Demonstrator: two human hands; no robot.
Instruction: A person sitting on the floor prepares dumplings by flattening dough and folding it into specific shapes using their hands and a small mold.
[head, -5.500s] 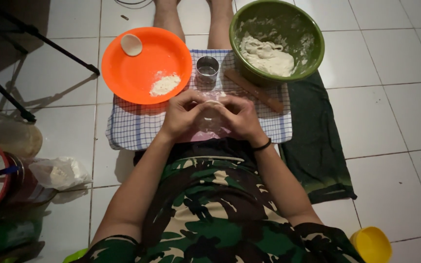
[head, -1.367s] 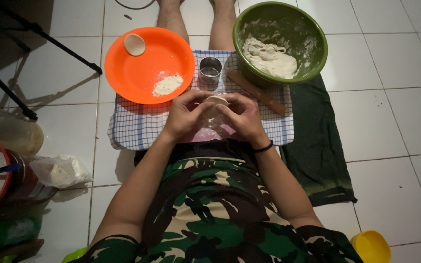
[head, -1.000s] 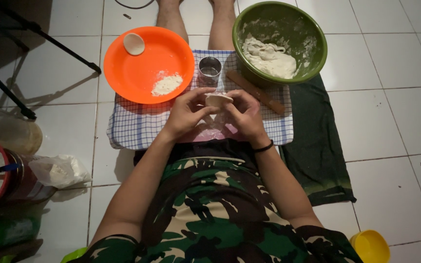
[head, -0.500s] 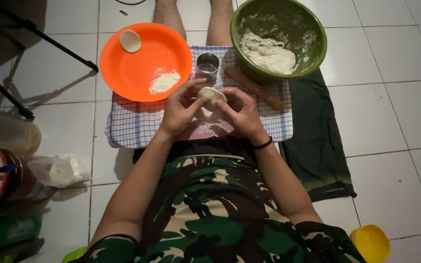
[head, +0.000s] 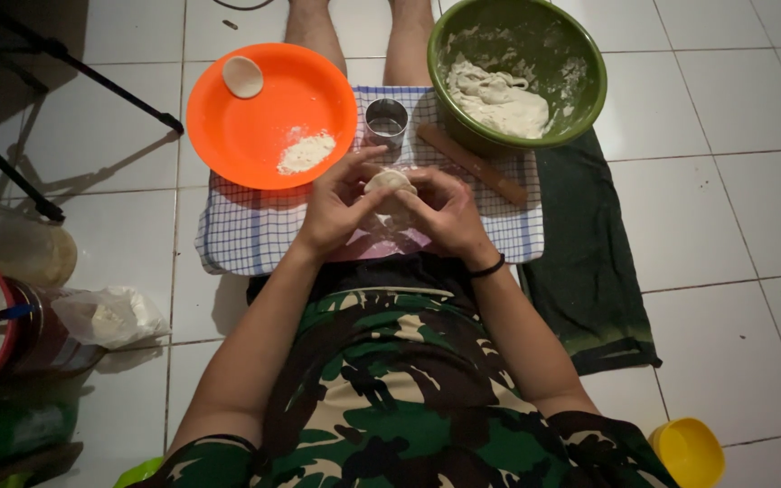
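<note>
Soft, pale and rounded, one small dough piece (head: 389, 182) sits up between your two hands over the blue-checked cloth (head: 255, 230). Your left hand (head: 336, 206) curls around its near side, fingers bent and pinching the edge; your right hand (head: 446, 215) does the same from the other side, thumb and fingertips closed on the dough, a thin black band on that wrist. Just beyond your fingers stands one shiny metal ring cutter (head: 387, 121), and beside it lies one wooden rolling pin (head: 472, 164), slanted across the cloth. One smooth orange plastic plate (head: 255, 136) holds a powdery mound of flour (head: 306, 152) and one flat, finished dough disc (head: 243, 76) near its far rim. One glossy green bowl (head: 580, 63) carries a sticky, lumpy dough mass (head: 499, 99), with streaks smeared up its wall. A dark green towel (head: 589, 271) lies on the white floor tiles.
</note>
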